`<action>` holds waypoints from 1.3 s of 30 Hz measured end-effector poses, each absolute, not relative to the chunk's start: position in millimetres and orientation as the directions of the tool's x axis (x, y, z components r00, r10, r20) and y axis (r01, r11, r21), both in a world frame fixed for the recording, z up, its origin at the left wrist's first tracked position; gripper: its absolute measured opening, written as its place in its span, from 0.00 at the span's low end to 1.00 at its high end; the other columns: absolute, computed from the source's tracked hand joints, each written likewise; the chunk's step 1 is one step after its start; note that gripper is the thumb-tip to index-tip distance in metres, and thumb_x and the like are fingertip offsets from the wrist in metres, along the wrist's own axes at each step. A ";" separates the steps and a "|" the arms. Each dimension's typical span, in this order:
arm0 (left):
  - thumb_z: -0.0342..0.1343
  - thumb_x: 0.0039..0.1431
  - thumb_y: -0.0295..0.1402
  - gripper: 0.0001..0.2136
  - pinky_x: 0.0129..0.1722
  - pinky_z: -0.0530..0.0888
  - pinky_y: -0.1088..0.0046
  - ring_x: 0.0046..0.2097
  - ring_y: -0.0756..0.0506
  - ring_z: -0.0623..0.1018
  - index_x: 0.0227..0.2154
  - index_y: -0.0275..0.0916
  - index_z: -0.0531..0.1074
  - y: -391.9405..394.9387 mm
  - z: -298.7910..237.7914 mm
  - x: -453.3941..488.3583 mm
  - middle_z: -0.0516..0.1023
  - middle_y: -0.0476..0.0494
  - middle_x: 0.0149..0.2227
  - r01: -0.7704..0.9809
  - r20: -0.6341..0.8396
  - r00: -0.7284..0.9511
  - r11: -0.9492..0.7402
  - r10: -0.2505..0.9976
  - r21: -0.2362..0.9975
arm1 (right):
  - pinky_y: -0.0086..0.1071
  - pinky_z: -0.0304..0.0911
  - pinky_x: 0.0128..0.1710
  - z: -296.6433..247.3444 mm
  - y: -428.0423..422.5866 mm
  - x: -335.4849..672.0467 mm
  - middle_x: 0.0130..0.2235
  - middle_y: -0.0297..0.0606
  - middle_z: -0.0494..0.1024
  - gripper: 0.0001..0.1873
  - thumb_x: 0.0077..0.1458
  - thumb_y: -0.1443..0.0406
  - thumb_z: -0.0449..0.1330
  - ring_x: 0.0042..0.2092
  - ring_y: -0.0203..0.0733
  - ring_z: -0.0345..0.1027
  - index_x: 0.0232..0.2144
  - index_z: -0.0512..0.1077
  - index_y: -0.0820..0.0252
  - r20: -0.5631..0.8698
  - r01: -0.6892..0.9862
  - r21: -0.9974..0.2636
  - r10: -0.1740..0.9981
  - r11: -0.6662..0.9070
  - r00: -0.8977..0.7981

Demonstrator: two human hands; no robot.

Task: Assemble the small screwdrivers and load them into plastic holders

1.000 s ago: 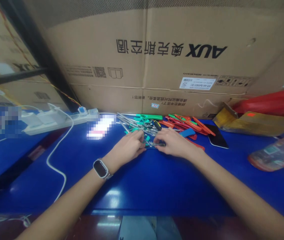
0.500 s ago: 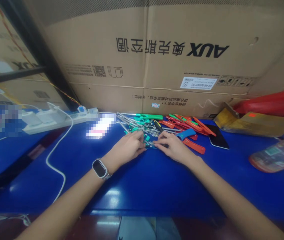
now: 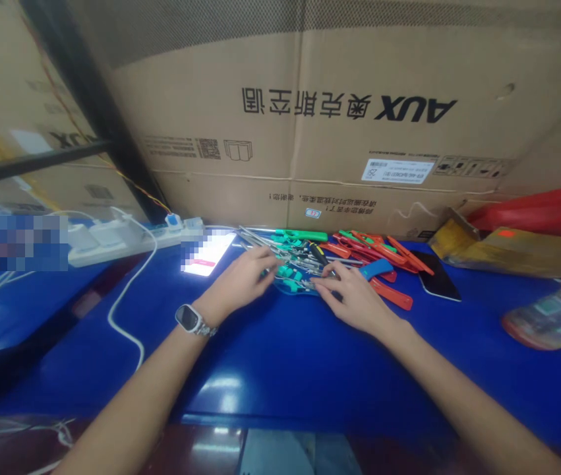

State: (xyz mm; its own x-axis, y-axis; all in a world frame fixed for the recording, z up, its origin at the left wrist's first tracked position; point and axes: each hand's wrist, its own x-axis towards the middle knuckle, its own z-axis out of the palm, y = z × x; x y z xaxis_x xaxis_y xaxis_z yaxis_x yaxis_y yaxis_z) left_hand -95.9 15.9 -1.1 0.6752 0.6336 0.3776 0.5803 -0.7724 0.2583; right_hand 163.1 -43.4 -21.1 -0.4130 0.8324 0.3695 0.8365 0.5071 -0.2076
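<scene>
A pile of small tools [image 3: 294,262] with green handles and thin metal shafts lies on the blue table [image 3: 280,356], in front of a big cardboard box. My left hand [image 3: 240,280], a watch [image 3: 188,318] on its wrist, rests on the pile's left side with fingers curled together among the tools. At the pile's near right edge, my right hand [image 3: 354,297] pinches a thin metal tool [image 3: 316,282] with fingertips.
Red and orange tools [image 3: 376,252] and a blue handle [image 3: 378,268] lie right of the pile, then a black phone [image 3: 436,280]. A lit phone [image 3: 206,254], power strip [image 3: 112,234] and white cable [image 3: 126,290] are left. Cardboard box [image 3: 359,132] behind; packets [image 3: 550,316] far right.
My left hand has slid a little further up into the left side of the pile. My right hand's fingers have drawn together at the pile's near edge. The view has shifted slightly.
</scene>
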 end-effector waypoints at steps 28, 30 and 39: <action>0.56 0.56 0.20 0.08 0.36 0.71 0.74 0.35 0.48 0.77 0.36 0.37 0.75 30.0 -12.8 -113.6 0.79 0.46 0.34 0.576 0.181 0.694 -0.689 0.696 0.441 | 0.41 0.59 0.48 -38.9 -22.9 124.5 0.45 0.40 0.76 0.09 0.60 0.61 0.62 0.48 0.46 0.70 0.43 0.75 0.54 0.370 0.739 -0.417 0.841 0.530 -0.394; 0.57 0.56 0.21 0.08 0.38 0.71 0.73 0.37 0.47 0.78 0.37 0.37 0.77 30.2 -12.7 -113.8 0.81 0.45 0.36 0.581 0.168 0.687 -0.673 0.707 0.457 | 0.41 0.59 0.47 -37.9 -23.0 124.8 0.45 0.39 0.76 0.08 0.60 0.62 0.62 0.48 0.46 0.70 0.43 0.75 0.54 0.362 0.736 -0.433 0.848 0.521 -0.388; 0.59 0.55 0.22 0.12 0.44 0.73 0.69 0.42 0.44 0.79 0.40 0.39 0.80 27.5 -2.7 -117.0 0.83 0.45 0.40 0.620 0.135 0.669 -0.648 0.731 0.443 | 0.40 0.59 0.47 -37.1 -21.7 124.2 0.43 0.38 0.77 0.07 0.59 0.63 0.63 0.47 0.46 0.70 0.41 0.75 0.54 0.347 0.724 -0.463 0.856 0.512 -0.383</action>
State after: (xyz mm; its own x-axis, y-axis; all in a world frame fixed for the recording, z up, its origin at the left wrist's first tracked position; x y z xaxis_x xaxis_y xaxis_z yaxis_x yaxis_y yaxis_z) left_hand -117.0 27.5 -2.7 0.6686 0.7314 0.1346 0.6195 -0.6479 0.4431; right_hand 124.2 -21.7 -37.1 -0.3832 0.8560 0.3470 0.7240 0.5117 -0.4626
